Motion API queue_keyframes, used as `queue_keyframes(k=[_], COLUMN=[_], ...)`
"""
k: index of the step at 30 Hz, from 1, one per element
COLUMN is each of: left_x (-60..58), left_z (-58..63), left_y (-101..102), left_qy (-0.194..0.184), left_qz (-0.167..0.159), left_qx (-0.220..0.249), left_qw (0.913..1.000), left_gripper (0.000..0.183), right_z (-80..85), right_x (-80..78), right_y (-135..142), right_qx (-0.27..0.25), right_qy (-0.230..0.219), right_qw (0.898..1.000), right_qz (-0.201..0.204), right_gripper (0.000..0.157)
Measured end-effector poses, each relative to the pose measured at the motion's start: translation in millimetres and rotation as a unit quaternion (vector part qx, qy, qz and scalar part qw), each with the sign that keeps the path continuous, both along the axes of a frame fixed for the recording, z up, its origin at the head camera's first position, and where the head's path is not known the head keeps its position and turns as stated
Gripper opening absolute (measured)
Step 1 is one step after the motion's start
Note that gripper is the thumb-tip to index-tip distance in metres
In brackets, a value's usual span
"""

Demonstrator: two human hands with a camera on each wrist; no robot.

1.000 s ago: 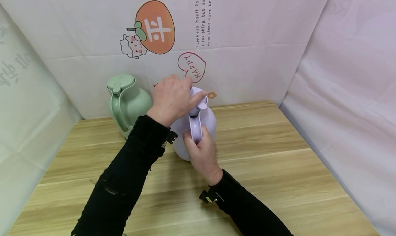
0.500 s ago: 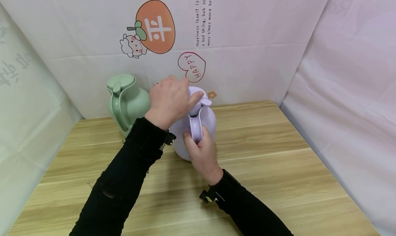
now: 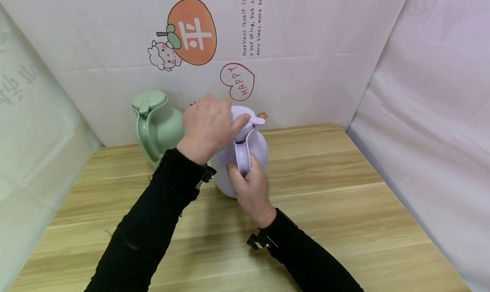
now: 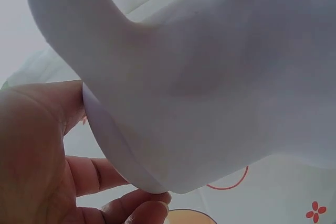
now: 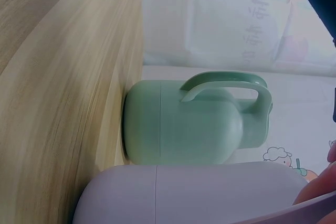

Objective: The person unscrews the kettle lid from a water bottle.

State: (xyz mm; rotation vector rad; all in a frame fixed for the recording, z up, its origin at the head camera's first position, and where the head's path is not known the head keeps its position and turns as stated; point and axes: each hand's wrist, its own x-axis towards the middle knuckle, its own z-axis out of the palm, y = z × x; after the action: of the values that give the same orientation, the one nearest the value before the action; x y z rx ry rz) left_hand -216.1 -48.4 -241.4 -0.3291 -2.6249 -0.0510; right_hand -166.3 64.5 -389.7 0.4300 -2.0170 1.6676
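Observation:
A lavender thermos jug (image 3: 260,151) stands upright on the wooden table, its handle (image 3: 242,156) facing the person. My right hand (image 3: 250,190) grips that handle, thumb on its left side. Over the top, my left hand (image 3: 206,128) holds the round lid (image 3: 241,111), with the thumb lying across it. The lid's tab (image 3: 258,120) points right, out of line with the handle. In the left wrist view, the left fingers (image 4: 97,177) curl around the lid's edge. The jug's body (image 5: 199,192) fills the bottom of the right wrist view.
A green thermos jug (image 3: 168,128) stands at the back left, partly behind the left hand, with its lid on. Printed white cloth (image 3: 306,83) hangs behind the table (image 3: 329,185) and along both sides.
The lid has turned counterclockwise, its tab swinging from near the handle out to the right. My left hand has shifted slightly left with it. The right hand keeps its grip.

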Motion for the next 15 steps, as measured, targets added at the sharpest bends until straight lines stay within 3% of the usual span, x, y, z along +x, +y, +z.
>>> queue_keyframes(k=[4, 15], left_x=[3.0, 11.3], left_z=[-1.4, -1.9], left_y=[-0.8, -1.8], left_qy=[0.021, 0.032], left_qz=[-0.003, -0.004], left_qx=[0.002, -0.002], left_qw=[0.9998, 0.9995], left_gripper=[0.056, 0.061], right_z=[0.4, 1.0], right_x=[-0.4, -0.4], right_y=[-0.2, 0.5], right_qx=[0.002, -0.002], right_qy=[-0.001, -0.006], right_qw=[1.000, 1.000], right_qz=[0.000, 0.011], right_gripper=[0.021, 0.023])
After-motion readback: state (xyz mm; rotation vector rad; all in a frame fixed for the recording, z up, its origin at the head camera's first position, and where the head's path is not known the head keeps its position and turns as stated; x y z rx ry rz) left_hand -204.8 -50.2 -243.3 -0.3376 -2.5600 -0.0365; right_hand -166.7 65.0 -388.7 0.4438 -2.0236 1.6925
